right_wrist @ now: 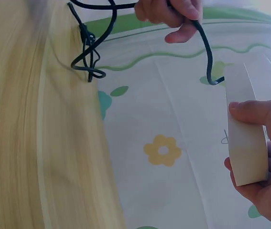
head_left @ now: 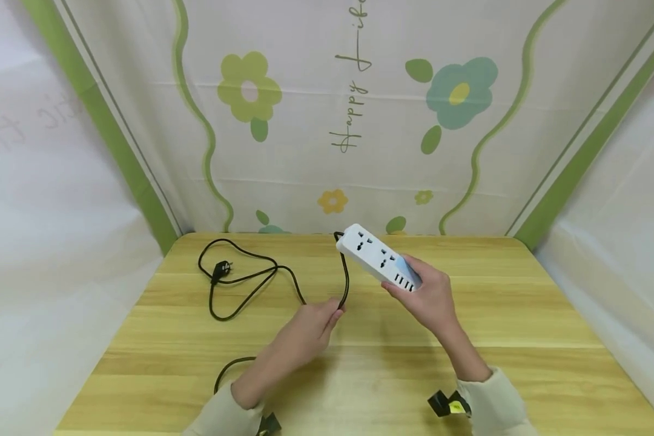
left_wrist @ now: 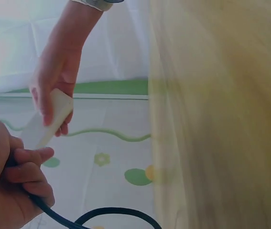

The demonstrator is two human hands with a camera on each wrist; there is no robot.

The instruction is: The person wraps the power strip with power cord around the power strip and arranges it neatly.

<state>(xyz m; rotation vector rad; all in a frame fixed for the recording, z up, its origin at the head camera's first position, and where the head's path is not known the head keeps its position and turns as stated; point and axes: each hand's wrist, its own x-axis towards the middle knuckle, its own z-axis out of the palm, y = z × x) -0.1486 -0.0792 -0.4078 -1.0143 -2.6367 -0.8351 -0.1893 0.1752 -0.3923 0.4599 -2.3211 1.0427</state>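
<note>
A white power strip with sockets and several USB ports is held above the table by my right hand, thumb and fingers on opposite sides of its near end. In the right wrist view the strip shows a plain side. My left hand grips the black cord a short way from where it enters the strip's far end. The left wrist view shows fingers curled round this cord. Beyond the left hand the cord loops over the table, and its black plug lies at the back left.
The wooden table has a back edge against a white cloth printed with flowers. White side cloths flank it. Another stretch of cord lies beside the left forearm. Black straps sit at the wrists.
</note>
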